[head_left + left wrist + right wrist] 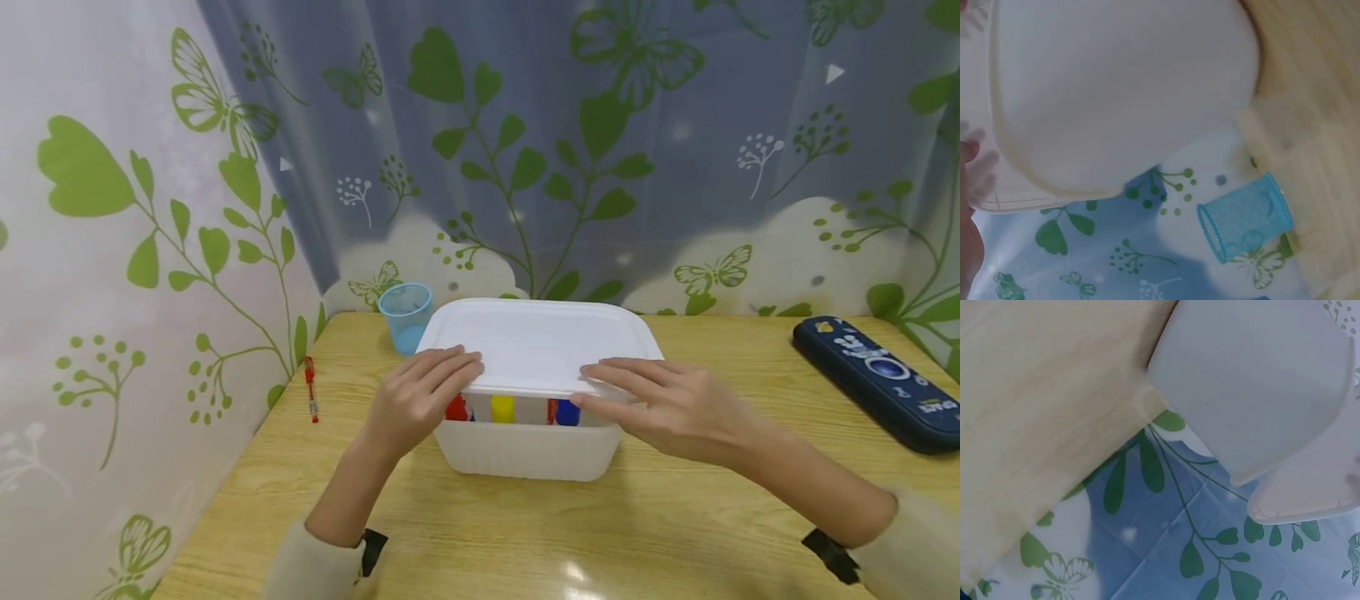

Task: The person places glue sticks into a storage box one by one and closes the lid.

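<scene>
A white lid (540,346) sits tilted over a translucent white plastic box (525,454), leaving a gap along the near side. Through that gap show a red item (457,408), a yellow one (502,408) and a blue one (568,412); their kinds cannot be made out. My left hand (423,396) grips the lid's near left corner, fingers on top and thumb hidden. At the near right corner my right hand (667,408) holds the lid with fingers over its top. In the left wrist view, part of the left hand (969,244) appears beside the lid (1022,190).
A blue mesh pen cup (407,321) stands behind the box's left end. A red pen (311,390) lies on the wooden table (712,517) at left, and a dark blue pencil case (877,383) at right. Patterned curtain (525,150) hangs behind the table.
</scene>
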{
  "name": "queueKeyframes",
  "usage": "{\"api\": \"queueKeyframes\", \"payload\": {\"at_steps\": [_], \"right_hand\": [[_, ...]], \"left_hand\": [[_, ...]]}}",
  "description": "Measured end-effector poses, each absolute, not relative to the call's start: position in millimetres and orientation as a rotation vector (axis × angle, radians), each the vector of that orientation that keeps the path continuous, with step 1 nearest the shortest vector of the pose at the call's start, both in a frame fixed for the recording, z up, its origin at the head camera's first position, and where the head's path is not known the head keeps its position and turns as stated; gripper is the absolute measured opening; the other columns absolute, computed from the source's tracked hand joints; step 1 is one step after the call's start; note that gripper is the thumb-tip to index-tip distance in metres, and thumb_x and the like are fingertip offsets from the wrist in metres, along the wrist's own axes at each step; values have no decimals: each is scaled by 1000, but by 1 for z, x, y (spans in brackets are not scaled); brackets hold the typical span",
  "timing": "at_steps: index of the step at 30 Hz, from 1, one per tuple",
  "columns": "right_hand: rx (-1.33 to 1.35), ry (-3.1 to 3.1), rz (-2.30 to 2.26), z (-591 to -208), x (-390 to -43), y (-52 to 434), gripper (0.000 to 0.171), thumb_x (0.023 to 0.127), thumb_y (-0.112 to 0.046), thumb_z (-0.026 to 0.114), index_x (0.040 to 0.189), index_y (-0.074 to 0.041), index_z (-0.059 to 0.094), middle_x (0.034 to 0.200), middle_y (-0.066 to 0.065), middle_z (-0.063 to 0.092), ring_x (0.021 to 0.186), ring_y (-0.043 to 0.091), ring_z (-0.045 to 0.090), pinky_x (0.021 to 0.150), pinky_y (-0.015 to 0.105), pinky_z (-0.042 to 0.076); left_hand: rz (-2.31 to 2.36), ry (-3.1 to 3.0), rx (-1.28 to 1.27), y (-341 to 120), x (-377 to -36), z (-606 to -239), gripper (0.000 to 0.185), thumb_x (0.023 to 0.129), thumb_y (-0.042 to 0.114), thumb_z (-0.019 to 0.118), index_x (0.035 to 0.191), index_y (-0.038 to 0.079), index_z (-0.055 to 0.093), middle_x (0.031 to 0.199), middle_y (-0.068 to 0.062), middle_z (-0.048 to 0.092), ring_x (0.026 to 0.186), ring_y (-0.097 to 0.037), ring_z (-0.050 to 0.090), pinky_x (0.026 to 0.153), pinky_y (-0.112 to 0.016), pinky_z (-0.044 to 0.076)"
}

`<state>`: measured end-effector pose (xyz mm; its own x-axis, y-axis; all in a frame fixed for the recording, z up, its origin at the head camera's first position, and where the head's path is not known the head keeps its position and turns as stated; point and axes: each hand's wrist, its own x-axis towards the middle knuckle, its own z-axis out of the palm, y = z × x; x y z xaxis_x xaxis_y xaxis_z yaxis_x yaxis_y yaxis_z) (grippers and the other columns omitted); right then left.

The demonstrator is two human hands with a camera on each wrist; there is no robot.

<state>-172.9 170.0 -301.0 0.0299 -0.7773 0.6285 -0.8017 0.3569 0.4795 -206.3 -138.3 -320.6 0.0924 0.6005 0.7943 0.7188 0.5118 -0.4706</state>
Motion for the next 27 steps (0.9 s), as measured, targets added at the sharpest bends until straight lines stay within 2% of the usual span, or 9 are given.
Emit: {"api": "queueKeyframes", "payload": {"at_steps": [4,8,14,22,27], "right_hand": [[1377,-1816,232,-309,-172,168,37,100,-28,41,113,-2,63,109,8,62,93,22,60,73,36,49],[1382,-1825,344,-318,-171,166,36,98,-31,45,105,-3,66,100,5,62,85,20,59,71,33,49],[1437,-1784,454,-330,-169,160,29,96,-27,50,97,-5,68,90,4,61,75,17,57,63,29,49],[1418,-1783,444,-337,-170,154,33,99,-24,44,94,0,67,88,5,60,73,17,56,60,26,48],[1420,-1759,380,-337,-169,153,34,100,-21,42,93,2,66,87,7,59,73,18,56,60,26,49]], "left_hand": [[-115,-1511,-1144,-147,-205,-327,18,92,-1,52,95,0,70,94,-8,68,85,-22,65,74,-32,52],[-111,-1451,-1153,-153,-203,-333,17,90,-3,54,93,1,70,94,-8,68,85,-22,66,73,-33,52],[-115,-1429,-1162,-159,-201,-341,18,90,-4,54,92,1,71,94,-9,68,84,-23,66,72,-35,53],[-137,-1450,-1141,-159,-200,-347,20,91,-2,52,90,2,72,92,-8,69,81,-22,66,70,-33,53],[-152,-1488,-1140,-159,-204,-353,21,92,-1,52,92,2,72,94,-8,69,84,-22,66,73,-34,52]]}}
